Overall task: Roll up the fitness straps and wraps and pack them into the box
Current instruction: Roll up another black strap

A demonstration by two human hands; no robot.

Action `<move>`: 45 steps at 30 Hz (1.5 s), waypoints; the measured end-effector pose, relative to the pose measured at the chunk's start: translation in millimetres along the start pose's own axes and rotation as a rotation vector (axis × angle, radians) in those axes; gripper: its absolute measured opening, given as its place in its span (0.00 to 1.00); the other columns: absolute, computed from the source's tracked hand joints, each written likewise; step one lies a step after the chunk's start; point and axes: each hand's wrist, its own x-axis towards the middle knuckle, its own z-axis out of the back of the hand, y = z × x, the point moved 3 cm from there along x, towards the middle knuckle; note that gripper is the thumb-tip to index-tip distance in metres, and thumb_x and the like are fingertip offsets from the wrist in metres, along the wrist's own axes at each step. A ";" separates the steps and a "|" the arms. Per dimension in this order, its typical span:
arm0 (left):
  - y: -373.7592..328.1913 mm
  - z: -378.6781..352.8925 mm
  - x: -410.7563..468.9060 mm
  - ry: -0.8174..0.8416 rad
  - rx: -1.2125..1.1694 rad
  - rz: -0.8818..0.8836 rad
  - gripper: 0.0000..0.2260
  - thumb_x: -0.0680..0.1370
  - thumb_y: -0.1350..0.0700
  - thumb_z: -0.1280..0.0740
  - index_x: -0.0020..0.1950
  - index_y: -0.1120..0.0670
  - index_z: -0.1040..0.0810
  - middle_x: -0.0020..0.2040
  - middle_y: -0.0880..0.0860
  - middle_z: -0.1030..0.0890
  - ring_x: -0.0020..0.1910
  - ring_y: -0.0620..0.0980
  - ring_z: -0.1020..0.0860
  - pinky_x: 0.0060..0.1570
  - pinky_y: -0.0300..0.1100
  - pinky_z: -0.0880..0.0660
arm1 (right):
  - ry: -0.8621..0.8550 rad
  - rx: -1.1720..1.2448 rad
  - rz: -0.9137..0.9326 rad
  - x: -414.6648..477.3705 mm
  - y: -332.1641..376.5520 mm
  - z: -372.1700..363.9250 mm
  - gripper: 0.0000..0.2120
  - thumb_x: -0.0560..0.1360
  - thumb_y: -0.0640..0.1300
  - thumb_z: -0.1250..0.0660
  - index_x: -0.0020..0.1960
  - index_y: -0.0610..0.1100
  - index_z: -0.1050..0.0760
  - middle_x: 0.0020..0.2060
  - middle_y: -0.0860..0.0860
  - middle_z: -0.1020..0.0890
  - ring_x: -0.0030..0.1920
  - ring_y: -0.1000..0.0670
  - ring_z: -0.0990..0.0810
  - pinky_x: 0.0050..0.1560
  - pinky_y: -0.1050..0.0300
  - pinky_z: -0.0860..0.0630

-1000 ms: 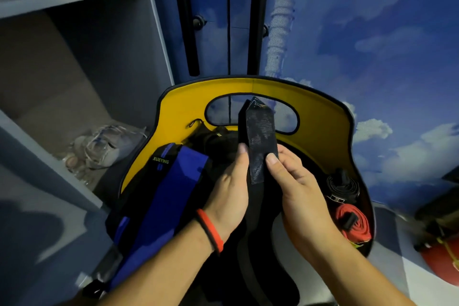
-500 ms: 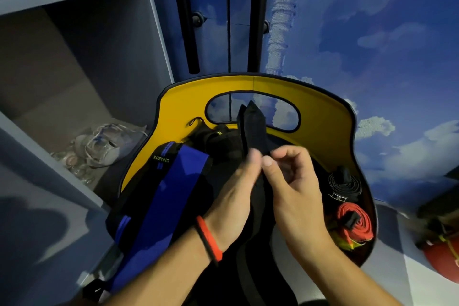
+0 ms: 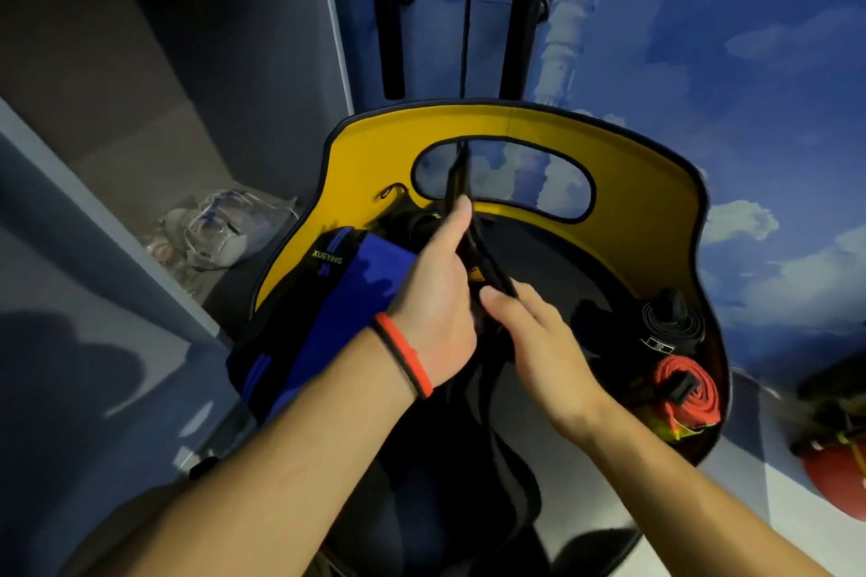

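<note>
A yellow-lined box [image 3: 646, 220] with a cut-out handle stands in front of me. My left hand [image 3: 440, 295] pinches a long black strap [image 3: 461, 183] near its upper end, and the end stands edge-on in front of the cut-out. My right hand [image 3: 539, 342] lies lower against the same strap, fingers nearly straight, thumb hidden. The strap hangs down between my arms. A rolled black strap [image 3: 672, 326] and a rolled red strap [image 3: 686, 394] sit inside the box at the right. A blue and black wrap [image 3: 337, 309] marked XUEYING drapes over the box's left rim.
A grey shelf unit [image 3: 140, 131] stands to the left with pale shoes [image 3: 225, 225] in its lower bay. Blue cloud-painted cabinet doors [image 3: 703, 38] with black handles rise behind the box. A red object [image 3: 839, 478] sits at the far right edge.
The strap's flat upper end has turned edge-on. My left hand has slid higher along it. My right hand has let go of the pinch and dropped lower, fingers straightened.
</note>
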 end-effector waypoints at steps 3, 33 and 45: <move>-15.5 11.3 3.4 0.110 0.098 0.014 0.26 0.81 0.34 0.47 0.71 0.45 0.26 0.62 0.53 0.18 0.57 0.54 0.21 0.42 0.46 0.32 | 0.051 0.428 -0.119 0.1 6.7 6.6 0.22 0.84 0.56 0.43 0.57 0.44 0.14 0.54 0.40 0.14 0.55 0.42 0.15 0.57 0.49 0.18; 3.8 23.1 10.5 -0.187 0.183 -0.356 0.41 0.63 0.27 0.29 0.72 0.44 0.27 0.67 0.47 0.21 0.68 0.49 0.24 0.70 0.55 0.29 | 0.082 0.550 0.038 -6.5 14.0 -4.6 0.16 0.85 0.52 0.40 0.69 0.50 0.22 0.65 0.49 0.18 0.67 0.47 0.20 0.74 0.41 0.32; -13.5 40.0 8.6 -0.270 0.526 -0.586 0.08 0.75 0.43 0.29 0.49 0.44 0.22 0.48 0.48 0.19 0.51 0.46 0.21 0.53 0.44 0.23 | -0.360 0.292 0.278 5.7 9.6 31.3 0.14 0.85 0.37 0.41 0.64 0.45 0.20 0.58 0.50 0.14 0.61 0.49 0.17 0.63 0.50 0.22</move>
